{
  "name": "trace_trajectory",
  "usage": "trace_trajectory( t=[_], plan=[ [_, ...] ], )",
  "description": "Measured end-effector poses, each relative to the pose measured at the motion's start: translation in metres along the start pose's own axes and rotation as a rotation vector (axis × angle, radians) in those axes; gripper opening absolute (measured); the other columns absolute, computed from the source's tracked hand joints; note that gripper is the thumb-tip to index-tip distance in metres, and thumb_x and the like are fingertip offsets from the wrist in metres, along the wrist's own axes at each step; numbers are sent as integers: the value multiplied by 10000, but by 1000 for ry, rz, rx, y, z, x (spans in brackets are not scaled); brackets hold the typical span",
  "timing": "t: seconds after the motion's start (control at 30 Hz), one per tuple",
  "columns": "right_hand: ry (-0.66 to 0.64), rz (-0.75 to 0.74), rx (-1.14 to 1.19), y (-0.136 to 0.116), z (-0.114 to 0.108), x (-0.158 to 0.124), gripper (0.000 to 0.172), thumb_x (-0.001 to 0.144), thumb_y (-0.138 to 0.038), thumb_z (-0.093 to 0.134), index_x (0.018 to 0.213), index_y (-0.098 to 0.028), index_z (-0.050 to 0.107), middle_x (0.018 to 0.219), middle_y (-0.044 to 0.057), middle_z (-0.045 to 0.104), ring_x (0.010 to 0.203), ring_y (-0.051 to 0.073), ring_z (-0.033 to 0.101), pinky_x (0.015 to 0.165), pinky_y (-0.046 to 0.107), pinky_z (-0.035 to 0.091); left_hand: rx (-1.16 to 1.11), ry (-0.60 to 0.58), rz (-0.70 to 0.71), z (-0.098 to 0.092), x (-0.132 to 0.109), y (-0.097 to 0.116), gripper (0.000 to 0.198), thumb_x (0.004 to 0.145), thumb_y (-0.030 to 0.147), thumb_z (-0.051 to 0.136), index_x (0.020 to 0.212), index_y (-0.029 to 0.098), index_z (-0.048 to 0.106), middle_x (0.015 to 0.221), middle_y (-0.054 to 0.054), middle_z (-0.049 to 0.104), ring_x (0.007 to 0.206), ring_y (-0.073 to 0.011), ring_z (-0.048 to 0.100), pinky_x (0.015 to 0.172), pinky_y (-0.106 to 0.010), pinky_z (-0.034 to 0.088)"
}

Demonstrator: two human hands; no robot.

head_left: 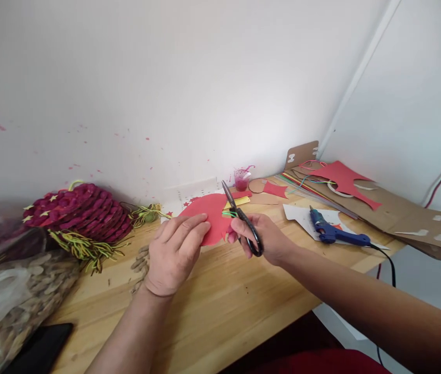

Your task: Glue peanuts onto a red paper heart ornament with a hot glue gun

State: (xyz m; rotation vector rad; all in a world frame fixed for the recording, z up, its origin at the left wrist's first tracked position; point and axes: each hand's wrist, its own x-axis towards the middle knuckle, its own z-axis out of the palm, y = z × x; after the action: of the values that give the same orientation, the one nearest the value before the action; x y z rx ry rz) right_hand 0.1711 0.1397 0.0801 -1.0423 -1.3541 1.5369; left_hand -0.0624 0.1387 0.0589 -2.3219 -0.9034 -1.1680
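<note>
A rounded piece of red paper [213, 213] is held a little above the wooden table, its right edge reaching my right hand. My left hand [175, 249] grips its left side, fingers on top and the thumb hidden. My right hand [265, 236] is closed on black-handled scissors [246, 221], whose closed blades point up and away. The right thumb and fingertips also meet the paper's edge. A bright green string [229, 213] shows beside the scissors, partly hidden by them. Behind lie a yellow strip [242, 201] and a red paper scrap [276, 190].
Left are a stack of dark pink rounds [83, 213], yellow-green yarn [83, 246] and a plastic bag of brown pieces [13, 301]. Right are a blue glue gun [335, 234] with a cord, cardboard sheets [403, 223] and cut red paper [347, 179]. A pink-stained cup [241, 181] stands by the wall.
</note>
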Motion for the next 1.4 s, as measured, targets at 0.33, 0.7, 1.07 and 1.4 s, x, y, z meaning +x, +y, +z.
trace_trajectory(
  t=[0.33, 0.7, 1.07, 1.4],
  plan=[
    [369, -269, 82, 0, -8, 8, 474, 714, -615, 869, 788, -187, 679, 771, 12, 726, 401, 71, 509, 381, 240, 320, -131, -10, -260, 4, 5, 1, 261, 919, 142, 642, 1085, 292, 775, 1127, -50, 814, 1013, -247, 712, 937, -387, 538],
    [166, -109, -190, -18, -34, 2, 434, 589, -494, 933, 779, -182, 698, 585, -44, 585, 476, 98, 488, 441, 237, 369, -1163, -213, -984, 6, 23, 8, 448, 648, 277, 937, 1020, 191, 702, 887, -14, 757, 705, -157, 668, 659, -263, 575],
    [138, -29, -48, 3, -12, 5, 430, 590, -477, 935, 705, -188, 638, 546, -52, 576, 428, 80, 461, 403, 221, 346, -1353, -20, -1189, 10, 19, 3, 646, 693, 570, 924, 1173, 213, 682, 1083, -66, 788, 822, -191, 736, 668, -271, 591],
    [294, -95, 163, 23, 25, 19, 442, 612, -502, 938, 768, -201, 655, 528, -48, 597, 404, 106, 526, 377, 226, 354, -1454, 108, -1441, 30, 17, 29, 621, 641, 389, 990, 1163, 179, 725, 1076, -97, 815, 981, -257, 771, 790, -325, 648]
  ],
)
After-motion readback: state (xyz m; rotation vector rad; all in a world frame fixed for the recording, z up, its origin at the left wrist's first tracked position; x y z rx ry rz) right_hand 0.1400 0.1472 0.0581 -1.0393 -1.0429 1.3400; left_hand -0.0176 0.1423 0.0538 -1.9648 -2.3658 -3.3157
